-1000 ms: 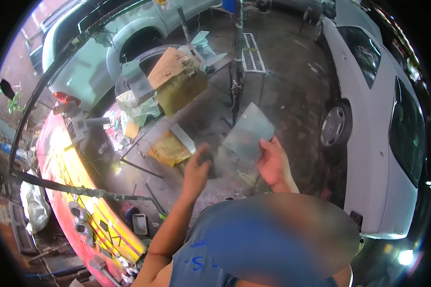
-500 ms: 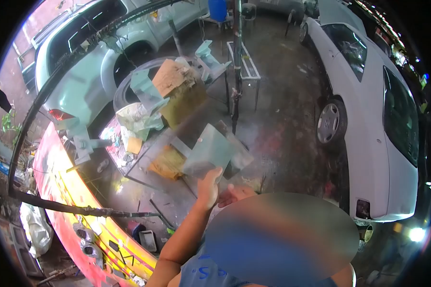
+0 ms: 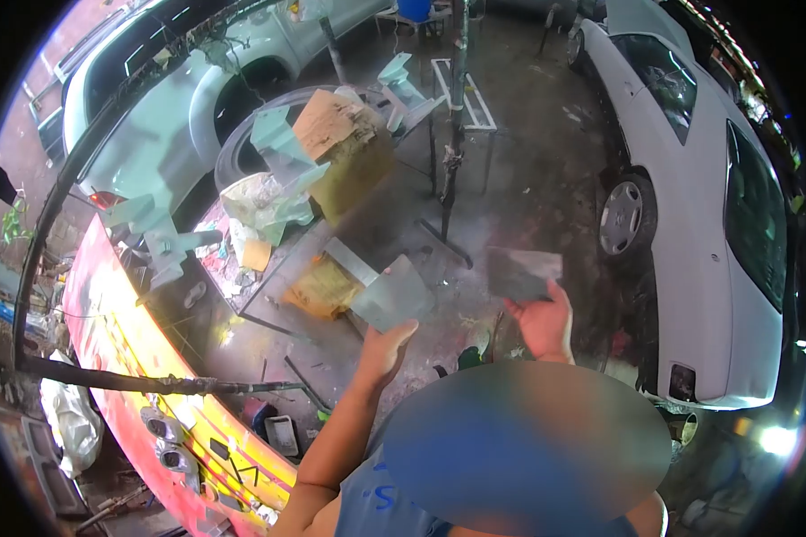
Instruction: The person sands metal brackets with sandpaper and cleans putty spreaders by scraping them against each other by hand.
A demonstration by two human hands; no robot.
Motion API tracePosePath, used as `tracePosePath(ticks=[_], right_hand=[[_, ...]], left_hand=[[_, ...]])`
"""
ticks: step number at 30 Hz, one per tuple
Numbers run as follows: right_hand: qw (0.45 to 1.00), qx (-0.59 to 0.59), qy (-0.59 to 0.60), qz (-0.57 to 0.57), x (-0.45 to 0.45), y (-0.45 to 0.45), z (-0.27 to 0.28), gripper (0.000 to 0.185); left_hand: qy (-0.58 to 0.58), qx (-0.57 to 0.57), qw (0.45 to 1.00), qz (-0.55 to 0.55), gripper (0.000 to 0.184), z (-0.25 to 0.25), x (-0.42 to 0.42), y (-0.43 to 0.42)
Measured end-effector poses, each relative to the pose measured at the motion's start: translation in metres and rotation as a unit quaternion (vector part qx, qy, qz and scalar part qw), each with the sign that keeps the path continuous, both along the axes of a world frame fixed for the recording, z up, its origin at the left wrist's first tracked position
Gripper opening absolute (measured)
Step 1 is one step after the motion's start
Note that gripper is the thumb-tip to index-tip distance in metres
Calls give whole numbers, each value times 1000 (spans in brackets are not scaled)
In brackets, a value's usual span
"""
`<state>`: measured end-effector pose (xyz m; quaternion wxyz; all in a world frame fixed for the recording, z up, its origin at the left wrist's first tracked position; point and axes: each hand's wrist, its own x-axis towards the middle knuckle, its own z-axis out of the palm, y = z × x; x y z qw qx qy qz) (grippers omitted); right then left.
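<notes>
Two sheets are held, the left hand [image 3: 388, 349] gripping a pale sheet [image 3: 394, 294] slanted up rightward, the right hand [image 3: 547, 322] a darker sheet [image 3: 521, 268], its long axis running sideways.

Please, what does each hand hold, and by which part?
The left hand holds a pale sheet by its lower edge; the right hand, a dark sheet near its lower-right corner.

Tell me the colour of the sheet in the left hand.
The sheet in the left hand is pale greenish grey, seen best in the head view.
</notes>
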<state>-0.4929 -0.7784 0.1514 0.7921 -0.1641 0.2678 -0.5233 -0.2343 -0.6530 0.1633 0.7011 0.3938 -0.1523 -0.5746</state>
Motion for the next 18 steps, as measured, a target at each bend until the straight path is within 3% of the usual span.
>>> tracePosePath(ticks=[2,3,4,6,8,10,12,16,18], right_hand=[[995,-84,46,9,-7,-7,-3,35],[974,-156,161,13,4,-3,19,35],[914,-281,294,6,19,6,35,36],[694,-494,523,-15,50,25,67,38],[472,-715,512,72,63,41,107,45],[400,-805,435,59,86,61,116,48],[426,-803,416,45,98,74,109,47],[453,-794,403,29,101,84,103,46],[490,-775,397,31,100,86,100,48]], left_hand=[[-37,-5,999,-40,50,-10,12,7],[-66,10,996,-61,50,-12,18,10],[-95,25,992,-83,50,-13,22,11],[-158,30,983,-86,49,-21,27,5],[-167,19,981,-96,46,-10,30,0],[-121,-10,986,-111,41,32,26,1],[-116,-29,981,-153,41,38,28,8],[6,-156,966,-208,41,-16,39,12],[-232,-100,955,-158,40,-22,28,23]])
